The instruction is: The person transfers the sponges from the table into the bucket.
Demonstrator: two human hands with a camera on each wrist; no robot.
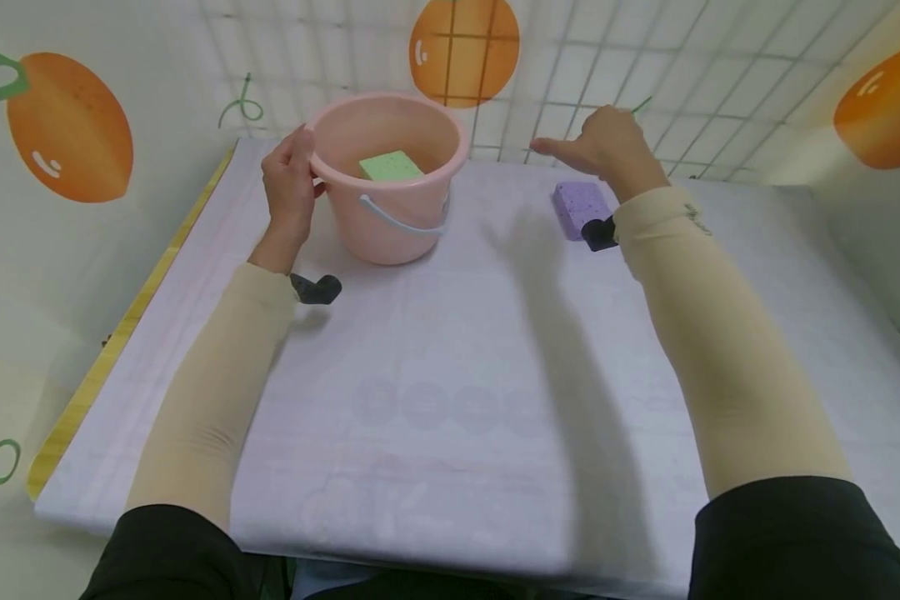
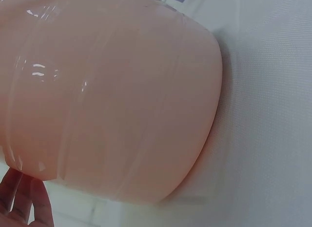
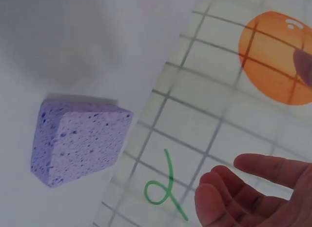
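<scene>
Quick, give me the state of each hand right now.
Left hand: grips the rim of the pink bucket.
Right hand: open, holding nothing, above the purple sponge.

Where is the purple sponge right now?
In the head view the purple sponge lies on the white table, right of the pink bucket, just below the raised right hand.

the sponge (image 1: 579, 207) was partly hidden behind the right wrist in the head view. the left wrist view cut off the bucket (image 2: 107, 100) at its top and left edges and showed only fingertips (image 2: 19, 197) at the bottom corner. the right hand (image 3: 253, 193) ran off the right wrist view's lower edge.
</scene>
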